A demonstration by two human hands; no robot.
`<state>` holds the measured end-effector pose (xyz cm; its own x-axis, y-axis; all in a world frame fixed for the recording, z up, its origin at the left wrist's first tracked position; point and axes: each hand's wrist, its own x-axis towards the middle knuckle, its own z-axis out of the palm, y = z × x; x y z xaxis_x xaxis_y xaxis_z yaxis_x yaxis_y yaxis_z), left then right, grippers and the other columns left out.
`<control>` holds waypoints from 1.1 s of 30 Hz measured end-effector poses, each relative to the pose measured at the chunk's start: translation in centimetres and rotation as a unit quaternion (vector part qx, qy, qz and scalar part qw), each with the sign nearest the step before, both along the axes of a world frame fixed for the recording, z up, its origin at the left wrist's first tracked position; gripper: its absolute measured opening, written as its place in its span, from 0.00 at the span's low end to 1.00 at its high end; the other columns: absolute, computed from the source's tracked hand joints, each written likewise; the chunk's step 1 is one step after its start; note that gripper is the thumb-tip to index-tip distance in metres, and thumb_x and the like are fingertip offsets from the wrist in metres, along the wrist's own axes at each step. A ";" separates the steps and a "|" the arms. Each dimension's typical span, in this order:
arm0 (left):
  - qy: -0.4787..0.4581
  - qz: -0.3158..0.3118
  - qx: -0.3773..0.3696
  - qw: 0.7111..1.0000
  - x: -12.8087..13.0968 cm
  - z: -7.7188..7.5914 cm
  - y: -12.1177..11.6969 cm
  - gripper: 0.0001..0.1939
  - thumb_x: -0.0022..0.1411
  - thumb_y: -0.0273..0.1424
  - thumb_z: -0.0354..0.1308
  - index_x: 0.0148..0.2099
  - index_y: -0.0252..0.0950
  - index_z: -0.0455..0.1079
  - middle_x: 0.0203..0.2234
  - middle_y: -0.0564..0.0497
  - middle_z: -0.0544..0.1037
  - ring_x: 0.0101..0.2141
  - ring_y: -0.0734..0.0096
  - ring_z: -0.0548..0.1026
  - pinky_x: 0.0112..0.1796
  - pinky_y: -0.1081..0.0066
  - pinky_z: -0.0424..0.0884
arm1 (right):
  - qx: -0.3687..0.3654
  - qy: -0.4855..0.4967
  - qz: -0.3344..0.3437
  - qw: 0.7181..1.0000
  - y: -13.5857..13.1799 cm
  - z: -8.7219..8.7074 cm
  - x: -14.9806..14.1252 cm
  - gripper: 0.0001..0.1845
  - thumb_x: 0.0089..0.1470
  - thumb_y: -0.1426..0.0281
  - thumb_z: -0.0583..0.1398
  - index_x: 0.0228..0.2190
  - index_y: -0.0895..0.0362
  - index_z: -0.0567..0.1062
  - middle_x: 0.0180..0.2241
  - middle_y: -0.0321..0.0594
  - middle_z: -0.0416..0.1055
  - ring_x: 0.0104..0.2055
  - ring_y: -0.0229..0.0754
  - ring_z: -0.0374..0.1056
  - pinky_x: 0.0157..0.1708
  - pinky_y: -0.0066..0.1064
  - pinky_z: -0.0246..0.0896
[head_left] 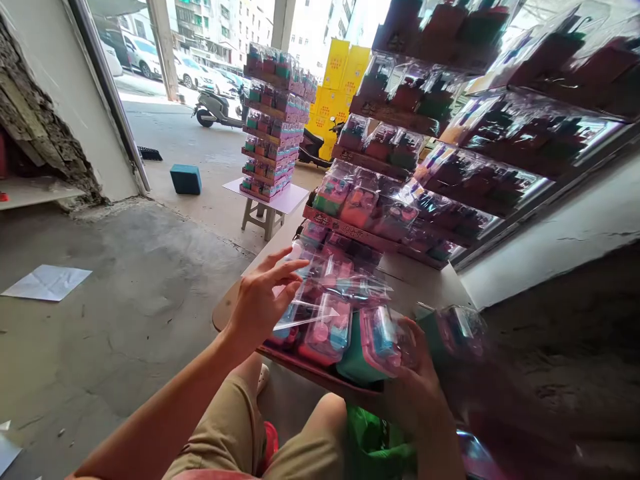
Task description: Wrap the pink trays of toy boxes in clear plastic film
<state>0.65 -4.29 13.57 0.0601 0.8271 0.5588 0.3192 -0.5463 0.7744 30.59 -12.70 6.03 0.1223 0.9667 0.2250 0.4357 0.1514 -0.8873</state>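
My right hand (417, 373), slightly blurred, wraps round the outer end of a teal box with a clear plastic cover (375, 343), pink and blue items showing inside. The box leans at the near right end of a shallow display tray (320, 379). Beside it in the tray sits a pink clear-covered box (327, 331). Over the tray's left part hovers my left hand (263, 290), fingers stretched apart, close to clear plastic covers (310, 312). Whether its fingertips touch the plastic I cannot tell.
Stacked trays of similar boxes (365, 193) rise behind on the table. Another stack (273, 127) stands on a stool (265, 217) farther back. On the floor are a blue block (185, 179) and white paper (47, 283). A green bag (375, 433) lies below the tray.
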 end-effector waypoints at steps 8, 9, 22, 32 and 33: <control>-0.035 0.013 0.028 0.999 0.3 0.8 0.4 0.09 0.58 0.29 0.57 0.42 0.38 0.75 0.43 0.50 0.75 0.31 0.76 0.78 0.37 0.75 0.77 | -0.062 -0.208 0.026 0.976 1.4 5.1 -3.0 0.35 0.41 0.54 0.65 0.52 0.43 0.65 0.60 0.40 0.49 0.61 0.52 0.49 0.59 0.47 0.48; -0.042 0.016 0.033 0.998 0.3 1.0 0.4 0.09 0.58 0.30 0.58 0.42 0.38 0.75 0.43 0.50 0.75 0.31 0.76 0.77 0.38 0.75 0.77 | -0.075 -0.222 0.035 0.971 1.5 5.4 -3.3 0.35 0.40 0.54 0.65 0.52 0.42 0.66 0.60 0.40 0.49 0.61 0.53 0.50 0.58 0.47 0.49; 0.093 0.077 0.112 0.986 2.2 0.7 -0.2 0.08 0.61 0.26 0.55 0.39 0.39 0.75 0.44 0.52 0.76 0.40 0.72 0.76 0.42 0.73 0.74 | -0.107 -0.215 0.058 0.969 1.4 5.6 -3.8 0.35 0.36 0.57 0.68 0.49 0.42 0.71 0.61 0.37 0.48 0.60 0.55 0.52 0.58 0.47 0.50; 0.067 0.047 0.142 0.986 3.3 2.0 -1.4 0.07 0.60 0.26 0.56 0.40 0.39 0.74 0.44 0.52 0.76 0.40 0.71 0.76 0.43 0.71 0.74 | -0.077 -0.146 0.039 0.985 0.1 3.7 -3.6 0.37 0.39 0.54 0.67 0.52 0.41 0.66 0.63 0.35 0.42 0.63 0.51 0.45 0.58 0.45 0.50; 0.065 0.035 0.152 0.986 3.0 2.1 -2.0 0.08 0.60 0.25 0.56 0.40 0.40 0.74 0.44 0.52 0.76 0.40 0.72 0.76 0.43 0.72 0.74 | -0.061 -0.137 0.034 0.988 0.0 3.5 -3.4 0.38 0.38 0.52 0.66 0.53 0.42 0.66 0.63 0.36 0.43 0.63 0.52 0.46 0.58 0.45 0.49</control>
